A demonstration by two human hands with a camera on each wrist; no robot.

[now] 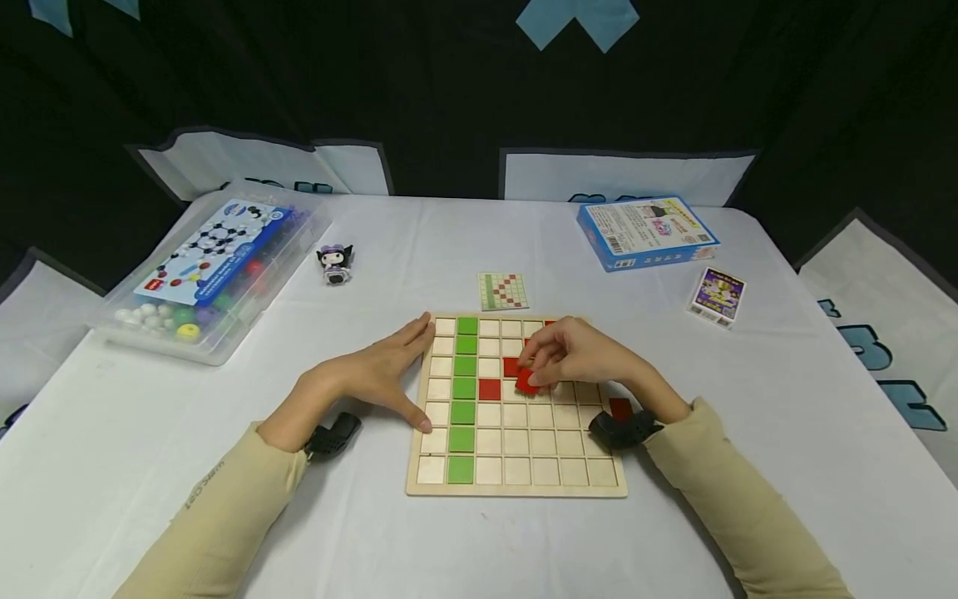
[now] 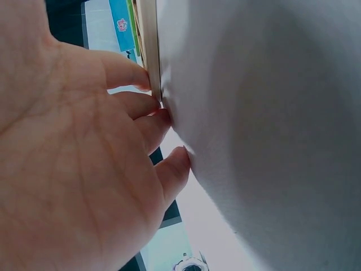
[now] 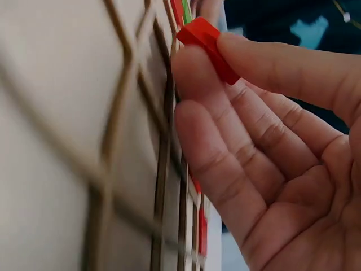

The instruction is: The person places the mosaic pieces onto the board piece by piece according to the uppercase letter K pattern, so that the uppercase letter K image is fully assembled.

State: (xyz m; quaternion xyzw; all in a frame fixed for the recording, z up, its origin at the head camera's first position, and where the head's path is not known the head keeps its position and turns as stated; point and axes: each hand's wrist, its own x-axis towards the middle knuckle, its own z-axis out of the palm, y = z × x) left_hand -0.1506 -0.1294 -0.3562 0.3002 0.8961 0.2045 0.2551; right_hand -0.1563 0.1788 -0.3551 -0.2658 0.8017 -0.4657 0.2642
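A wooden grid board [image 1: 516, 491] lies on the white table. Green tiles [image 1: 463, 412] fill its second column, and several red tiles [image 1: 490, 389] rise in a diagonal toward the far right corner. Between thumb and fingers my right hand [image 1: 576, 353] pinches a red tile [image 3: 210, 48], tilted just above the grid. My left hand [image 1: 374, 366] rests with spread fingers along the board's left edge; in the left wrist view its fingertips touch the board's side [image 2: 151, 51]. Another red tile [image 1: 620, 408] lies by the board's right edge, partly hidden by the wrist camera.
Just beyond the board lies a small pattern card [image 1: 503, 291]. A clear plastic case [image 1: 217, 349] of coloured balls stands at the far left, near a small figurine [image 1: 335, 264]. At the far right are a blue box [image 1: 647, 233] and a small card box [image 1: 717, 297].
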